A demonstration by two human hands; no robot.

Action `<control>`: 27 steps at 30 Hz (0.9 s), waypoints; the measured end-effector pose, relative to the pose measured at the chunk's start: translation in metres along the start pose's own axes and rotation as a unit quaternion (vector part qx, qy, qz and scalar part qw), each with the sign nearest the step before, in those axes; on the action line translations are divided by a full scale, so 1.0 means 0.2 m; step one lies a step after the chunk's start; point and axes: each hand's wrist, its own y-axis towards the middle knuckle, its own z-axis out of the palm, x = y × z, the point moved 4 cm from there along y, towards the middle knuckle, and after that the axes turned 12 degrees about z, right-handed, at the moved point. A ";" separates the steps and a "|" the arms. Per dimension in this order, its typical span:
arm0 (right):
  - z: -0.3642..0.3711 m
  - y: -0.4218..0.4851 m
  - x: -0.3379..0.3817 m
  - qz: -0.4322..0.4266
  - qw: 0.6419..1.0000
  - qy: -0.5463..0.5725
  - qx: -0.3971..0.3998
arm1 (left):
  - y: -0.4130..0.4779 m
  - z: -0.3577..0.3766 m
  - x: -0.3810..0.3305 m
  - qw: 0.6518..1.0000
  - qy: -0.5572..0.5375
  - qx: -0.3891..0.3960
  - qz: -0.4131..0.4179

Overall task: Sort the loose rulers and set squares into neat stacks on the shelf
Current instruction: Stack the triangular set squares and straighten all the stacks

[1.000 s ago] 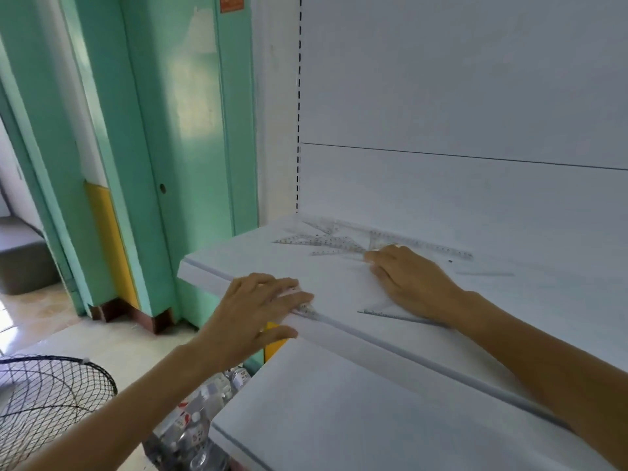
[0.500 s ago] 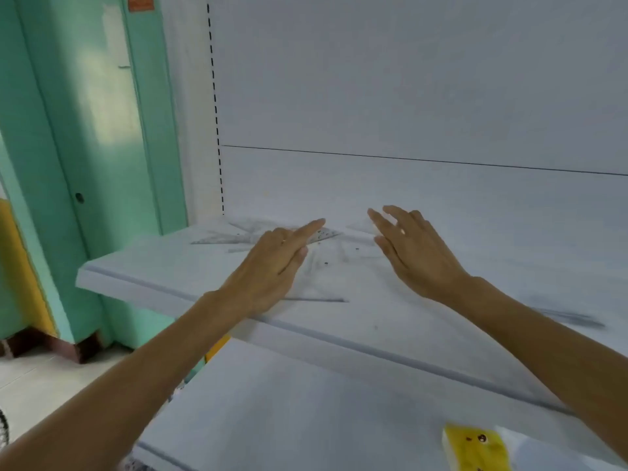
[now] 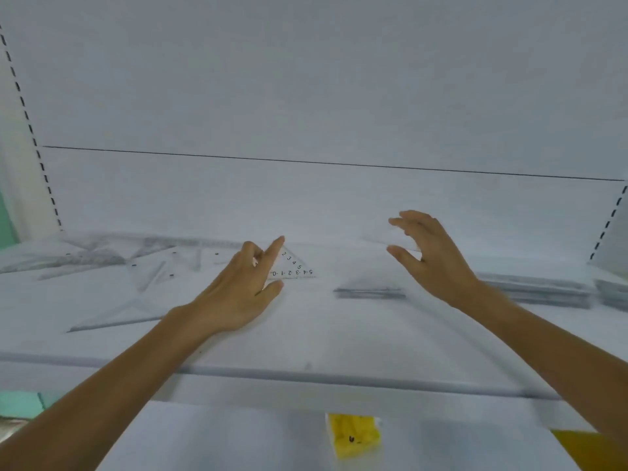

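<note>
My left hand (image 3: 238,294) pinched a clear set square (image 3: 296,270) on the white shelf (image 3: 339,338); my right hand (image 3: 433,258) hovered, fingers spread.

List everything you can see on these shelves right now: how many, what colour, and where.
shelf: one, white, across the middle
lower shelf: one, white, below and in front
set square: one, clear with black numbers, at the left hand
loose pile: rulers and set squares, clear, shelf's left; too blurred to count
centre stack: one, clear-grey, mid shelf
right stack: one, clear-grey, shelf's right
yellow pack: one, lower shelf
orange thing: one, bottom right, cut off
left hand: index and thumb on the set square
right hand: above the shelf, fingers curved; unclear if holding anything
</note>
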 end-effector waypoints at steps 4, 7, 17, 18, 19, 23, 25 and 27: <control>0.05 -0.02 -0.04 0.010 0.999 0.023 0.048 | 0.04 0.05 -0.09 0.999 -0.038 0.022 0.002; 0.12 -0.02 -0.06 0.009 0.992 0.009 0.126 | 0.03 0.05 -0.11 0.995 -0.094 -0.001 -0.019; 0.23 -0.01 -0.06 0.071 0.970 0.052 0.226 | -0.08 -0.02 -0.14 0.984 -0.135 -0.092 -0.069; 0.24 -0.01 -0.07 0.079 0.968 0.057 0.232 | -0.08 -0.02 -0.15 0.984 -0.135 -0.094 -0.067; 0.24 -0.01 -0.07 0.083 0.966 0.055 0.238 | -0.09 -0.02 -0.16 0.984 -0.136 -0.095 -0.065; 0.26 -0.02 -0.09 0.091 0.960 0.047 0.262 | -0.11 0.00 -0.17 0.985 -0.140 -0.083 -0.064; 0.27 -0.03 -0.09 0.090 0.959 0.048 0.263 | -0.11 0.02 -0.16 0.986 -0.139 -0.070 -0.066; 0.27 -0.03 -0.08 0.084 0.960 0.046 0.262 | -0.10 0.05 -0.15 0.987 -0.135 -0.052 -0.068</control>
